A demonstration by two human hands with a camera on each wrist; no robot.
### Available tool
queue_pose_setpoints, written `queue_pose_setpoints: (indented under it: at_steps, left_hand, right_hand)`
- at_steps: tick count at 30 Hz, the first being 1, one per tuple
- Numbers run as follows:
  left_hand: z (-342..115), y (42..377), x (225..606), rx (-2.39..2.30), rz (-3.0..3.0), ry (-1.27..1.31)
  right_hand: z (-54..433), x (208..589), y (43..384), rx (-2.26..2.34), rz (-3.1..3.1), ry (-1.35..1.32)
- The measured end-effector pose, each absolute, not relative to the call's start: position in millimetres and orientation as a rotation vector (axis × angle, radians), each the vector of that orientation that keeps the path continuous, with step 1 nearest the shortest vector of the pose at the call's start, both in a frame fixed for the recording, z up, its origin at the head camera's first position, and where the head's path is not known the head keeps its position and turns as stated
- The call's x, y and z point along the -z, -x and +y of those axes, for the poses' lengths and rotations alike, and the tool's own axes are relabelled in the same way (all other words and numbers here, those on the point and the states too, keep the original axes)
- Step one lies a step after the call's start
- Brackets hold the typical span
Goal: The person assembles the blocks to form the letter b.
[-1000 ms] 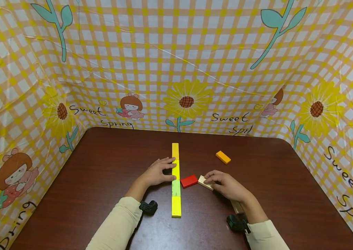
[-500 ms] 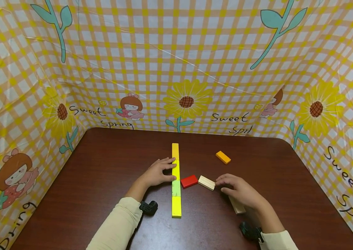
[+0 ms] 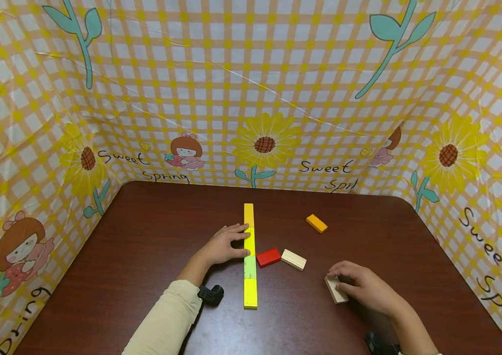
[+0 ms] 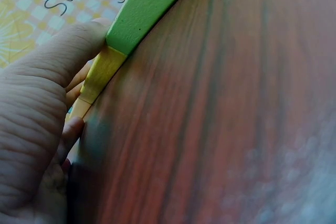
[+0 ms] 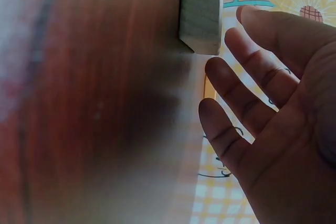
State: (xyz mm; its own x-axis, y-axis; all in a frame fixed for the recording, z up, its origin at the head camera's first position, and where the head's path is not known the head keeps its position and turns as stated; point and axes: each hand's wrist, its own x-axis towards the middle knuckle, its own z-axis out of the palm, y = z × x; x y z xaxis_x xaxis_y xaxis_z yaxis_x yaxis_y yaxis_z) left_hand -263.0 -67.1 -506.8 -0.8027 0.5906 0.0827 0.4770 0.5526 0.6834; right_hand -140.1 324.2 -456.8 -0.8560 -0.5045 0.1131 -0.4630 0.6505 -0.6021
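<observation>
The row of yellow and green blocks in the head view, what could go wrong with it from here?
The left hand touches the row, so a twitch might knock the end-to-end blocks out of line. The red block lies against or very near the row, so bumping it could shift the row too. If the right hand slid the rightmost wooden block in low, it might clip the pale block on the way.

Block row (image 3: 250, 266) on table (image 3: 153, 227), loose blocks (image 3: 293, 260) right
</observation>
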Motion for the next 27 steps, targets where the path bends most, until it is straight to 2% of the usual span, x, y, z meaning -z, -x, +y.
queue_pose_setpoints:
  at_steps: [19,27]
  left_hand:
    - [-66.8,261.7,503.6,-1.1,2.614,-0.905]
    - [-66.5,262.0,504.0,-1.104,2.616,-0.905]
  right_hand:
    - [323.7,460.5,134.6,1.005,2.752,0.939]
    - [312.6,452.5,148.6,0.969,2.808,0.905]
